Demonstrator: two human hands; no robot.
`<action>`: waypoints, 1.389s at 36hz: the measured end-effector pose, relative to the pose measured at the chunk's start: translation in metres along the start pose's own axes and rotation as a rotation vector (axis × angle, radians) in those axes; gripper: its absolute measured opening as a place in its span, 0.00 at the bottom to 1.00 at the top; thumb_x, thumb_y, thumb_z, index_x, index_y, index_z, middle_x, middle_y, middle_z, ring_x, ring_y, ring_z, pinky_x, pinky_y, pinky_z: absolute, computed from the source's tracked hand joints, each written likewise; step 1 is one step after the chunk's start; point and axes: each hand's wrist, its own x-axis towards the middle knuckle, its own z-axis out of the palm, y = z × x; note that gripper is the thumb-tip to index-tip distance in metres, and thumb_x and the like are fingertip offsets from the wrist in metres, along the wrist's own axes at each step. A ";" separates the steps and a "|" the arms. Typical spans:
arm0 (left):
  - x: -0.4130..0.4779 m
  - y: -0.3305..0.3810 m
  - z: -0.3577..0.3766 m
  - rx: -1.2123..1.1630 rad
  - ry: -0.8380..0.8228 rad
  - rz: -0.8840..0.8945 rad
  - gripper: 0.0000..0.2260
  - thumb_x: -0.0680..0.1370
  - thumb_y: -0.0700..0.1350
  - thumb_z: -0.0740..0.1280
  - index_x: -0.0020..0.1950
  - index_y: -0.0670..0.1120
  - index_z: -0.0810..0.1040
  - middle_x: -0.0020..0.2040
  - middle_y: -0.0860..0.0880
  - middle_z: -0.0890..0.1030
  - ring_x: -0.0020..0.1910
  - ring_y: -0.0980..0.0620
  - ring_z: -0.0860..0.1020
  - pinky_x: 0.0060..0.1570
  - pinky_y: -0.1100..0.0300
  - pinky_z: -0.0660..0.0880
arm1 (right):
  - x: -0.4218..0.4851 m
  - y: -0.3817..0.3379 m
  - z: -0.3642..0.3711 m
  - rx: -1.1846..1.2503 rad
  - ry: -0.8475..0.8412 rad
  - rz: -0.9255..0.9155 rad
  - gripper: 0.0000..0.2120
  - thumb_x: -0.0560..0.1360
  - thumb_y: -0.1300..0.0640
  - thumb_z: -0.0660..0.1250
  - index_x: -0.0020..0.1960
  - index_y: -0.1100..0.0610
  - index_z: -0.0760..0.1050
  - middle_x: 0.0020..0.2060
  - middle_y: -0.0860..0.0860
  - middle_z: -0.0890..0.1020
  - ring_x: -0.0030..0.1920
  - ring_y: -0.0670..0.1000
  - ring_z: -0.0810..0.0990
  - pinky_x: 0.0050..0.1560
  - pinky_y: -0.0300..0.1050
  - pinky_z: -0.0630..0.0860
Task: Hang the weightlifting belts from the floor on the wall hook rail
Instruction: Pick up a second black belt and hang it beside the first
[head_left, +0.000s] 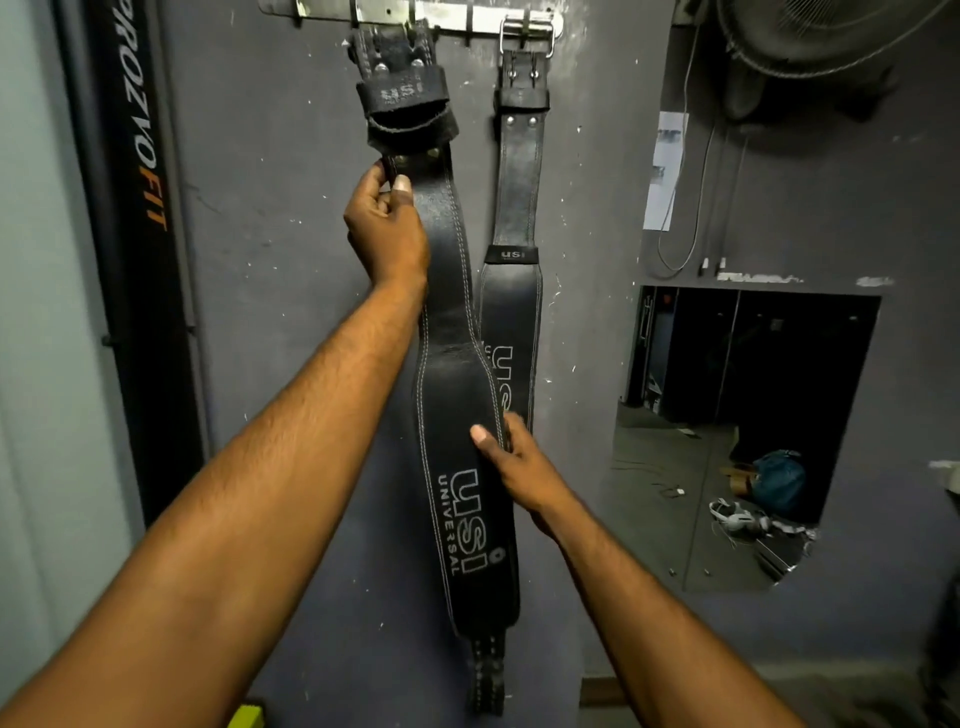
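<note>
**Both hands on the near belt, second one already up on the rail**

Left hand (387, 228) is up high, pinching the narrow strap part of the near belt (457, 395) just under its buckle end, thumb on the front face and the other fingers curled round the left edge. Right hand (511, 467) is lower down on the wide padded section, thumb laid across the front right above the "USI UNIVERSAL" print, fingers wrapped behind the right edge. So both are closed on the same belt, one near the top, one around the middle.

That belt hangs pretty much straight down the grey wall (270, 312), its top end up at the metal hook rail (447, 21). Can't really tell if the buckle is fully seated on a hook or just held up against it, the top is kinda dark and bunched. Its tail with the hole rows dangles at the bottom.

Just to the right there's a second belt (511, 291) hanging from the rail by its silver buckle, partly tucked behind the near one lower down.

Off to the right is a mirror (727, 441), and a fan (810, 36) sits up in the top corner. Black "PROZVOFIT" banner (137, 156) runs down the left side.
</note>
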 end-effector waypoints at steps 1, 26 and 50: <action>0.001 0.001 -0.001 0.004 -0.001 0.002 0.15 0.79 0.38 0.66 0.65 0.38 0.78 0.56 0.45 0.85 0.52 0.54 0.82 0.58 0.58 0.78 | 0.000 0.006 0.000 -0.045 -0.012 0.011 0.16 0.81 0.45 0.64 0.67 0.47 0.72 0.60 0.48 0.83 0.59 0.49 0.83 0.63 0.55 0.80; 0.001 -0.010 -0.018 0.018 0.015 -0.080 0.16 0.80 0.39 0.67 0.68 0.38 0.76 0.62 0.44 0.82 0.60 0.50 0.80 0.61 0.63 0.75 | -0.022 0.059 0.018 -0.029 -0.097 0.083 0.14 0.81 0.50 0.66 0.65 0.52 0.75 0.56 0.52 0.85 0.57 0.52 0.85 0.62 0.55 0.81; -0.067 -0.032 -0.033 0.283 -0.603 0.033 0.18 0.82 0.48 0.64 0.72 0.54 0.71 0.63 0.48 0.68 0.56 0.56 0.75 0.57 0.62 0.78 | 0.055 -0.120 0.004 0.665 0.217 -0.339 0.11 0.80 0.64 0.66 0.62 0.58 0.77 0.57 0.64 0.83 0.56 0.64 0.84 0.61 0.64 0.79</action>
